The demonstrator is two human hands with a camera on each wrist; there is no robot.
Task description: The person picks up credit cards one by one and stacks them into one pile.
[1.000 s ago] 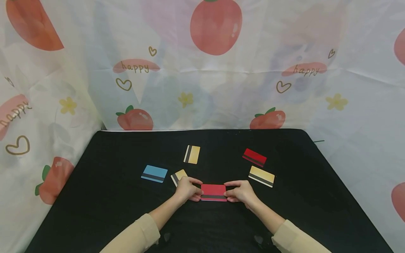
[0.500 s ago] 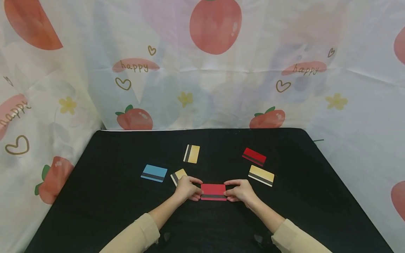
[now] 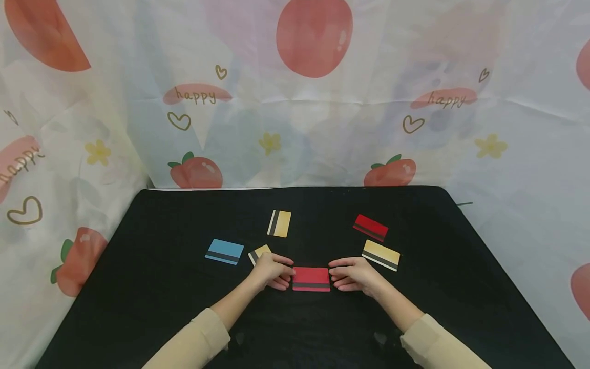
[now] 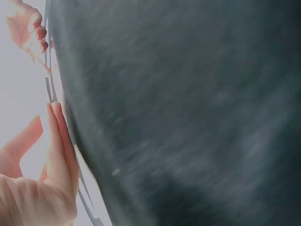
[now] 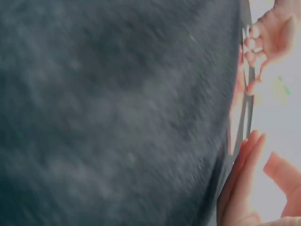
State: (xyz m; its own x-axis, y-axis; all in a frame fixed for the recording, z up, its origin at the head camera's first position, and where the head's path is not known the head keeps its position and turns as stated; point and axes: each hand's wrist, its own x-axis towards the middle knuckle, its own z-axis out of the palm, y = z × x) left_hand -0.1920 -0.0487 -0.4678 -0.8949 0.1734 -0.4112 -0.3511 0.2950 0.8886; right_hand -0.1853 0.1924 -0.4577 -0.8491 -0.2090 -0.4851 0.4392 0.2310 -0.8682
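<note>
A pinkish-red card (image 3: 311, 286) with a dark stripe lies flat on the black table, between the two hands. My left hand (image 3: 272, 272) is by its left edge, fingers extended and thumb spread away from them, as the left wrist view shows. To the right of the card, my right hand (image 3: 356, 275) is held with a small gap to the edge, its thumb (image 5: 281, 172) apart from the straight fingers. Neither hand pinches anything. Behind the left hand, a gold card (image 3: 259, 252) is partly hidden.
Toward the left lies a blue card (image 3: 224, 251). Another gold card (image 3: 279, 224) is farther back. At the right, a darker red card (image 3: 371, 227) lies just behind a gold card (image 3: 381, 255). A fruit-printed curtain (image 3: 313, 128) hangs behind the black table (image 3: 161, 287).
Both hands pinched the pinkish-red card by its short edges before. Now their fingers have loosened and let go, the right hand moving slightly rightward and the left slightly leftward. The card stays put.
</note>
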